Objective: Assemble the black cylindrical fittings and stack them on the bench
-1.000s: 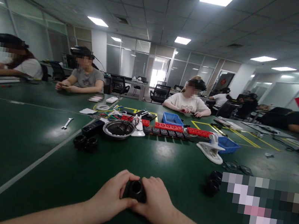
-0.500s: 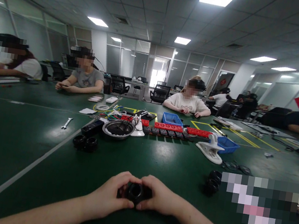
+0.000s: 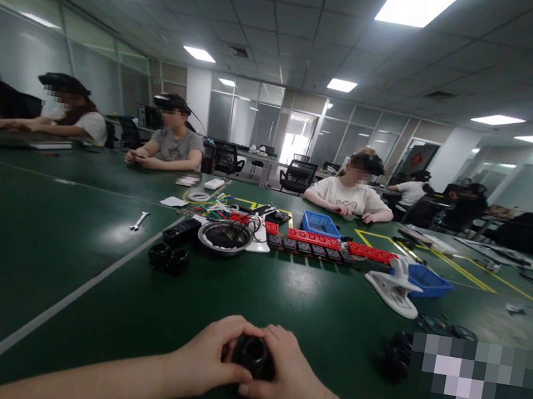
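Observation:
A glossy black round part with a hole in its middle is held between both hands, low over the green table in front of me. My left hand is curled round its left side, thumb along the near side. From the right, my right hand closes on the same part, its thumb near the left thumb. The fingers hide most of the part's sides and base. Similar black round parts stand together ahead to the left. More dark round parts lie to the right, blurred.
A wrench lies left of a pale table seam. Ahead are a metal bowl, red strips, blue bins and a white clip-like stand. A pixelated patch covers the lower right. Several people sit around the table.
The view has swung a little left, so the table's things appear farther right. Both hands still grip the black part, whose hole now faces more upward.

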The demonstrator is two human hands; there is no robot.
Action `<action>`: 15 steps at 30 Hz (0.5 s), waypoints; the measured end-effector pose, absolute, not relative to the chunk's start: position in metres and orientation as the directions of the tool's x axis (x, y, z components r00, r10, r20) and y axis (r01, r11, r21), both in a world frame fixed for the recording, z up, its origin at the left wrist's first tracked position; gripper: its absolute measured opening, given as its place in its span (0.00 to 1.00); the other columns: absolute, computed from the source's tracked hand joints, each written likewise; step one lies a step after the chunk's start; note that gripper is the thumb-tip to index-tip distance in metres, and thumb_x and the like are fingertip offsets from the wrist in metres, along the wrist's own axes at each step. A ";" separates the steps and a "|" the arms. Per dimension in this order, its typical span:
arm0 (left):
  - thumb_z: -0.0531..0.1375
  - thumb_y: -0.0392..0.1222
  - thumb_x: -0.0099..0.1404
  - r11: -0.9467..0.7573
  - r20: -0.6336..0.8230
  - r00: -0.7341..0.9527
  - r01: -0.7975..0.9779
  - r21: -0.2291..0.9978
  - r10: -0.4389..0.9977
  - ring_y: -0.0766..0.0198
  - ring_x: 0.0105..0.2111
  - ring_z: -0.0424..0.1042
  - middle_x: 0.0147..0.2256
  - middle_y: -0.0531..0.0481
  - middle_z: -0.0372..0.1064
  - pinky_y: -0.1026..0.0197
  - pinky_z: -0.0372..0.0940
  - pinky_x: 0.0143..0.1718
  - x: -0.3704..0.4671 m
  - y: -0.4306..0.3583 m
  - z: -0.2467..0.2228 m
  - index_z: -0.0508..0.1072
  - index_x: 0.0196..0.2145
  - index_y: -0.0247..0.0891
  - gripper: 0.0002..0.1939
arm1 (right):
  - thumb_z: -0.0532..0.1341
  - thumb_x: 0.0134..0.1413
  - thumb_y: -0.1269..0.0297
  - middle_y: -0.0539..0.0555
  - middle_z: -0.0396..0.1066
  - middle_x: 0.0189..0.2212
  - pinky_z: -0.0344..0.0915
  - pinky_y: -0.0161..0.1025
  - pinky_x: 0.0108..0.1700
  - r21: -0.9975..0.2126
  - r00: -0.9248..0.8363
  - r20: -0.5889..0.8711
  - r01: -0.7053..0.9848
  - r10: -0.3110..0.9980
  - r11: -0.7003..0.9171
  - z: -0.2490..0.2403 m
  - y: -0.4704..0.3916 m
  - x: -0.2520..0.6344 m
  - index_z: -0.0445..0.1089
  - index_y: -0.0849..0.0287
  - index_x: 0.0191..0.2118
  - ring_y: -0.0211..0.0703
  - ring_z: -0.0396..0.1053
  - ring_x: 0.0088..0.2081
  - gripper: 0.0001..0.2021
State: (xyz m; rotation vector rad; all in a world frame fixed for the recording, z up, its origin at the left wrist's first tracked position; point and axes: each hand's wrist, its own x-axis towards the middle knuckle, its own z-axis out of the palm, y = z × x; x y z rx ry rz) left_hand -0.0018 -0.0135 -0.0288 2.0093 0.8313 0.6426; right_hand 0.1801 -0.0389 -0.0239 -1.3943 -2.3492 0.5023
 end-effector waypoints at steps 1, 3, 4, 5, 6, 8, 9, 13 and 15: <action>0.64 0.33 0.48 -0.426 0.138 0.664 0.293 0.856 0.735 0.69 0.26 0.60 0.35 0.55 0.60 0.67 0.58 0.28 -0.003 -0.013 -0.029 0.66 0.45 0.44 0.25 | 0.67 0.34 0.53 0.53 0.65 0.36 0.56 0.42 0.40 -0.516 -0.484 0.105 0.720 0.869 0.463 -0.023 -0.036 0.184 0.65 0.59 0.43 0.46 0.61 0.38 0.27; 0.64 0.34 0.49 -0.435 0.142 0.688 0.273 0.858 0.711 0.69 0.26 0.60 0.37 0.54 0.60 0.67 0.58 0.28 -0.005 -0.012 -0.028 0.66 0.46 0.45 0.25 | 0.68 0.36 0.58 0.52 0.65 0.36 0.56 0.40 0.40 -0.581 -0.548 0.061 0.660 0.834 0.476 -0.020 -0.032 0.190 0.66 0.59 0.41 0.45 0.61 0.39 0.22; 0.64 0.35 0.49 -0.441 0.140 0.696 0.274 0.855 0.704 0.69 0.27 0.61 0.37 0.55 0.60 0.67 0.58 0.28 -0.006 -0.012 -0.027 0.66 0.46 0.46 0.25 | 0.68 0.36 0.61 0.51 0.65 0.34 0.56 0.39 0.40 -0.605 -0.565 0.043 0.641 0.824 0.472 -0.018 -0.030 0.193 0.68 0.60 0.39 0.44 0.61 0.38 0.20; 0.64 0.35 0.50 -0.447 0.136 0.702 0.280 0.850 0.699 0.69 0.27 0.61 0.37 0.55 0.60 0.67 0.58 0.28 -0.006 -0.013 -0.026 0.66 0.46 0.46 0.25 | 0.68 0.36 0.63 0.50 0.65 0.33 0.56 0.37 0.39 -0.622 -0.570 0.028 0.633 0.822 0.460 -0.017 -0.029 0.194 0.68 0.60 0.36 0.43 0.61 0.37 0.18; 0.64 0.36 0.50 -0.454 0.133 0.705 0.288 0.843 0.696 0.68 0.28 0.61 0.37 0.55 0.60 0.67 0.58 0.29 -0.006 -0.014 -0.024 0.66 0.46 0.46 0.24 | 0.69 0.34 0.64 0.50 0.65 0.32 0.56 0.36 0.37 -0.629 -0.556 0.016 0.640 0.831 0.441 -0.016 -0.029 0.195 0.69 0.61 0.35 0.42 0.62 0.36 0.17; 0.65 0.37 0.49 -0.461 0.130 0.697 0.310 0.832 0.705 0.67 0.29 0.62 0.36 0.55 0.61 0.67 0.58 0.29 -0.005 -0.017 -0.022 0.67 0.45 0.46 0.24 | 0.70 0.31 0.62 0.50 0.65 0.30 0.56 0.34 0.33 -0.602 -0.496 0.006 0.691 0.868 0.399 -0.018 -0.030 0.193 0.68 0.62 0.32 0.41 0.62 0.33 0.18; 0.65 0.38 0.48 -0.456 0.127 0.685 0.324 0.829 0.717 0.67 0.29 0.62 0.36 0.55 0.61 0.67 0.58 0.29 -0.004 -0.019 -0.021 0.67 0.45 0.45 0.24 | 0.70 0.29 0.59 0.50 0.65 0.29 0.55 0.34 0.32 -0.572 -0.462 0.014 0.724 0.887 0.386 -0.020 -0.032 0.191 0.68 0.62 0.31 0.41 0.62 0.32 0.19; 0.66 0.34 0.46 -0.394 0.100 0.579 0.409 0.823 0.809 0.68 0.26 0.61 0.34 0.55 0.61 0.67 0.57 0.26 0.001 -0.026 -0.021 0.67 0.43 0.41 0.25 | 0.65 0.35 0.48 0.52 0.67 0.26 0.54 0.37 0.32 -0.394 -0.372 0.096 0.838 0.923 0.378 -0.026 -0.041 0.177 0.68 0.62 0.28 0.43 0.62 0.30 0.20; 0.65 0.33 0.46 -0.385 0.095 0.548 0.443 0.810 0.831 0.68 0.26 0.61 0.34 0.55 0.61 0.67 0.57 0.26 0.001 -0.027 -0.021 0.66 0.43 0.40 0.25 | 0.63 0.39 0.47 0.53 0.68 0.26 0.54 0.40 0.34 -0.312 -0.348 0.126 0.875 0.929 0.370 -0.026 -0.046 0.172 0.68 0.61 0.27 0.45 0.62 0.30 0.19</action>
